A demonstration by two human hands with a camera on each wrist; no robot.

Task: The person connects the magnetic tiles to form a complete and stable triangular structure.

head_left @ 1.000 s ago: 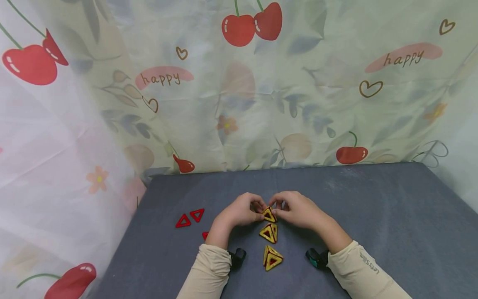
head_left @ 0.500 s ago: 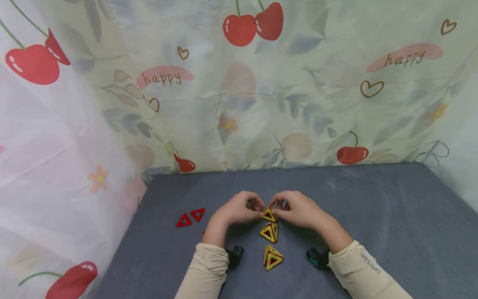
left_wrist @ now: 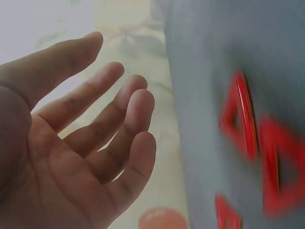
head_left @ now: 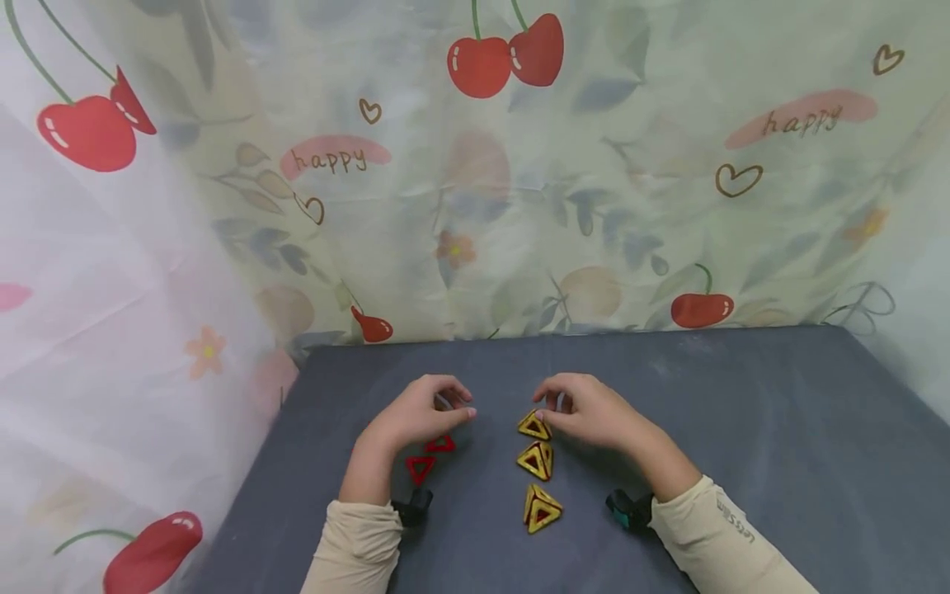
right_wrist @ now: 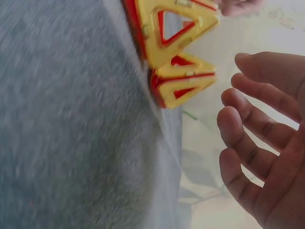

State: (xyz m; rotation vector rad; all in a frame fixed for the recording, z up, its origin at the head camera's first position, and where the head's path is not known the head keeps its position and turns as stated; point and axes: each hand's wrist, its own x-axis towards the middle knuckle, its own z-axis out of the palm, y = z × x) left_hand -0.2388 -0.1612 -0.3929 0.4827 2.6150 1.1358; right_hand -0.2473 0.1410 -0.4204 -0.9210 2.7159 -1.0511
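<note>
Bare and relaxed, my left hand (head_left: 426,410) hovers over the left part of the table, with nothing in its loosely bent fingers. Close below it lie flat red triangle frames (head_left: 420,469), partly hidden by the hand and wrist; three show in the left wrist view. My right hand (head_left: 586,410) stays beside the farthest yellow-and-red pyramid (head_left: 533,426), its thumb overlapping that piece in the head view. In the right wrist view its fingers are loosely bent and apart from the pieces. A middle pyramid (head_left: 536,460) and a nearest pyramid (head_left: 543,509) line up toward me.
A grey cloth covers the table (head_left: 742,429). Behind it hangs a patterned curtain (head_left: 519,206) with cherries and lettering, and another sheet (head_left: 134,330) hangs at the left. A dark wrist camera (head_left: 631,510) sits on my right wrist.
My left hand has let go of the farthest pyramid and moved left, over the red triangles. My right thumb and fingers have loosened beside that pyramid. The pyramids stay in place.
</note>
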